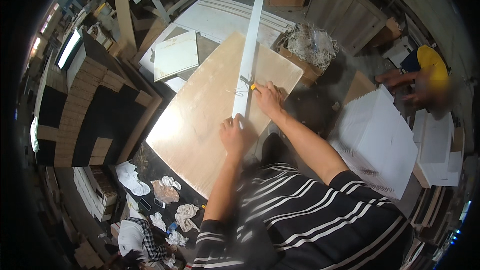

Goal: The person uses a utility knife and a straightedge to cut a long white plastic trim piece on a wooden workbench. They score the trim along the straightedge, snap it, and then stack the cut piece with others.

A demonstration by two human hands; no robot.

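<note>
A long, narrow white strip lies across a light plywood panel and runs past its far edge. My left hand is closed on the strip's near end. To the right of the strip, my right hand is closed around a small tool with a yellow handle and a dark metal head. That head lies over the strip; I cannot make out its exact kind. Thin string or wire curls sit on the strip beside it.
Stacked white panels stand to the right, near a person in yellow. Tangled string fills a box beyond the plywood. Tall stacked boards stand left. Crumpled wrapping and another person are at lower left.
</note>
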